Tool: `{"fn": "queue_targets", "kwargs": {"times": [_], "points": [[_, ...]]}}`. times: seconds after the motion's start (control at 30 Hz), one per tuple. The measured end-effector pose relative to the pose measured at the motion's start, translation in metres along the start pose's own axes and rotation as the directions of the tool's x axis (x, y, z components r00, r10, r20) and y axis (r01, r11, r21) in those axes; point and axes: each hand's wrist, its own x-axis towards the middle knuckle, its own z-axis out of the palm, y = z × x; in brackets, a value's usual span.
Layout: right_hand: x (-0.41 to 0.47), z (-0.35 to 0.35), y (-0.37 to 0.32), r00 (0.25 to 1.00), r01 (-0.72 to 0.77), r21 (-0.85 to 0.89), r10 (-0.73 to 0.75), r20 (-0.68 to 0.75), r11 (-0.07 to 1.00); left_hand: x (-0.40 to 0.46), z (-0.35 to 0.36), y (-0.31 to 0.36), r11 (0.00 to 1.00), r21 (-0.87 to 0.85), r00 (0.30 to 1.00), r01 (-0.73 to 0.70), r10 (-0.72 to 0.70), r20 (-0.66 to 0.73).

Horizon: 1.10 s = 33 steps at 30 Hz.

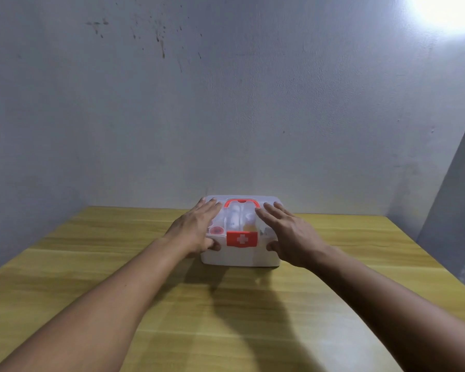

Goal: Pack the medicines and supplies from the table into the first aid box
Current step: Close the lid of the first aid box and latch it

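While the first aid box (240,255) sat closed on the table (91,251), its lid (253,199) was pressed by the left hand (198,228) and right hand (289,232), fingers flat. Supplies (234,218) were glimpsed inside; packing was judged finished, latching perhaps left.

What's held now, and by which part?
The left hand and right hand rest on the clear lid of the white plastic first aid box, fingers flat, thumbs on its front wall.

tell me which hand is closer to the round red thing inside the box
Left. The left hand lies on the lid right beside the round red thing; the right hand rests across the lid, past the red latch.
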Motion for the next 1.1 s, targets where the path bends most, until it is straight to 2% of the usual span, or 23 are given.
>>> {"fn": "queue_targets", "kwargs": {"times": [0.2,0.47,1.1], "points": [[0.004,0.001,0.001,1.0,-0.022,0.026,0.022,-0.003,0.999,0.009,0.002,-0.004,1.0,0.028,1.0,0.002,-0.003,0.013],[0.019,0.005,0.008,0.998,-0.059,0.052,0.06,-0.014,0.997,0.029,0.008,-0.003,0.983,0.182,1.0,0.013,-0.017,0.018],[0.078,0.028,0.039,0.991,-0.122,0.109,0.128,-0.049,0.987,0.094,0.02,-0.015,0.994,0.11,1.0,0.004,-0.003,-0.01]]}}
